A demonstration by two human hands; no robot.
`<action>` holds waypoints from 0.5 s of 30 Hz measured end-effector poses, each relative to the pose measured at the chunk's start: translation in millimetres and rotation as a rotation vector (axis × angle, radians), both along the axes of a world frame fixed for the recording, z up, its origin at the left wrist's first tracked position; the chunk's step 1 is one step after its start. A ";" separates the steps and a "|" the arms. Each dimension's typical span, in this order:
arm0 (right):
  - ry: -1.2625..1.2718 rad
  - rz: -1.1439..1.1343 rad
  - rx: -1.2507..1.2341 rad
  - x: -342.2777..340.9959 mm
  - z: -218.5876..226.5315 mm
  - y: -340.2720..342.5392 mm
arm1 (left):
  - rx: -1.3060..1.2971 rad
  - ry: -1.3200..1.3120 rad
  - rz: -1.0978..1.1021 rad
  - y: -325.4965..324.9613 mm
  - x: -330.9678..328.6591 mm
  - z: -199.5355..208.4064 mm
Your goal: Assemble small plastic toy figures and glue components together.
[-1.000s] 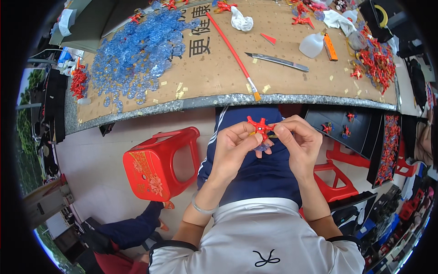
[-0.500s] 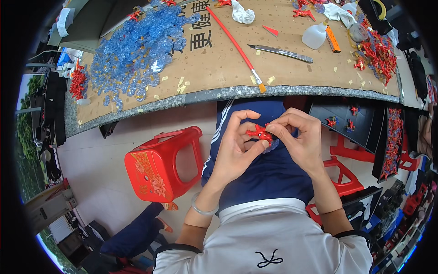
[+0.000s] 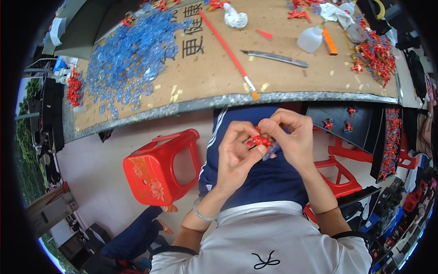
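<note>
Above my lap, a small red figurine [image 3: 260,141] with a translucent bluish piece at its lower right is between my two hands. My left hand [image 3: 238,153] pinches it between thumb and fingers from the left. Close against its right side, my right hand [image 3: 290,137] has thumb and forefinger pressed together at the figurine's upper edge. Those fingertips partly hide the figurine, and whether the right hand grips another small piece cannot be seen.
On the cardboard-covered table [image 3: 200,84] lie a heap of clear blue pieces [image 3: 130,52], a red-handled brush [image 3: 228,50], a craft knife [image 3: 276,58], a white bottle [image 3: 310,39] and a red figurine pile [image 3: 376,57]. A black tray [image 3: 340,130] sits right; a red stool [image 3: 159,169] stands left.
My left forefinger has curled down onto the figurine, and the figurine has turned a little in my hands. The table appears shifted slightly left in the view.
</note>
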State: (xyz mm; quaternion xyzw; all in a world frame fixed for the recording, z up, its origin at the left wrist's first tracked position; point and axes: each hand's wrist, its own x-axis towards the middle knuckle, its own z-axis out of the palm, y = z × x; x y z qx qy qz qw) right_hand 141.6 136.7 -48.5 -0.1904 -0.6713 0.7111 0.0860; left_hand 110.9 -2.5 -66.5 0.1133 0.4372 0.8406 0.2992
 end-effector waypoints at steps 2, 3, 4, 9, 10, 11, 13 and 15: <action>0.045 0.000 0.065 2.4 -5.9 5.0 | 0.008 -0.037 -0.010 4.3 -1.5 2.1; 0.071 -0.007 0.095 1.0 -4.1 5.9 | 0.015 -0.077 -0.003 4.3 -0.5 3.1; 0.140 -0.005 0.138 0.9 -7.0 13.5 | 0.021 -0.117 0.002 5.0 -0.4 3.9; 0.286 -0.633 0.646 -34.3 -6.2 90.0 | 0.101 -0.228 -0.077 13.8 -9.5 8.4; 0.285 -0.626 0.725 -44.5 -10.8 102.6 | 0.123 -0.250 -0.098 17.1 -10.9 9.3; 0.286 -0.613 0.799 -55.8 -18.3 112.2 | 0.143 -0.269 -0.111 19.0 -12.4 10.3; 0.236 -0.569 0.943 -73.4 -30.8 123.6 | 0.165 -0.289 -0.111 19.7 -13.5 10.2; 0.138 -0.505 1.082 -85.3 -36.8 126.7 | 0.170 -0.286 -0.085 20.0 -13.4 10.7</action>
